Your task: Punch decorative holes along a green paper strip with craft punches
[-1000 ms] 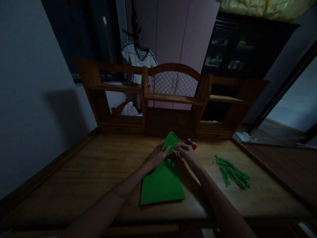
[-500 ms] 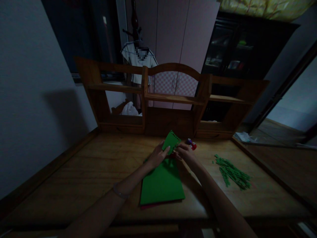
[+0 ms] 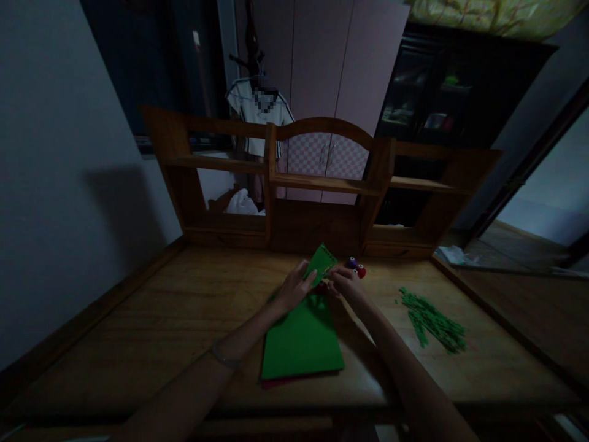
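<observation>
Bearing a broad dark shadow, the pale wall [image 3: 55,123] stands at the far left, beside the wooden desk [image 3: 175,313], whose open shelf unit [image 3: 322,182] runs along the back. The left forearm [image 3: 193,383], with a thin bracelet [image 3: 225,358] round it, leads up to the left hand [image 3: 292,290]; a white shirt [image 3: 257,120] hangs beyond the shelves. The left thumb and fingers are closed on a small green piece [image 3: 316,268], which is tilted above the desk between the two hands, its upper right edge notched. Nearer the person, below the hands, a larger green sheet [image 3: 301,347] lies flat over a red layer [image 3: 278,382]. The right hand [image 3: 348,282] is just beside the notched edge, fingers drawn narrow; whether they grip anything I cannot tell, and a dark red thing [image 3: 321,288] near them is too dim to name. Just past that hand sit a small purple ball [image 3: 351,263] and a small red ball [image 3: 361,271], each with a white eye-like spot. Further right, a loose heap of thin green strips [image 3: 435,324] lies on the desk, and a dark glass-fronted cabinet [image 3: 421,92] stands behind
</observation>
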Tool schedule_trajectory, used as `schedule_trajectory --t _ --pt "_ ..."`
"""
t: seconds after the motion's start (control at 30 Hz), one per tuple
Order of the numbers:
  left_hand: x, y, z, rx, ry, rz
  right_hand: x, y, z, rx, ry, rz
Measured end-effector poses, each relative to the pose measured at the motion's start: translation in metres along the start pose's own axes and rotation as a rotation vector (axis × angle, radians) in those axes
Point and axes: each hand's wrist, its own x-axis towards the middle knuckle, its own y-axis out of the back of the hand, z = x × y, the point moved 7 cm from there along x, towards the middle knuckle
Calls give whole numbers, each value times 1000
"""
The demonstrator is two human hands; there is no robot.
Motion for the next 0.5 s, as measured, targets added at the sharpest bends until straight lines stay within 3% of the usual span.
schedule_trajectory --t 0.2,0.5 --pt "0 0 1 3 -12 -1 1 -4 8 158 -58 -87" --pt "0 4 8 81 -17 -26 2 -4 11 102 -21 -78"
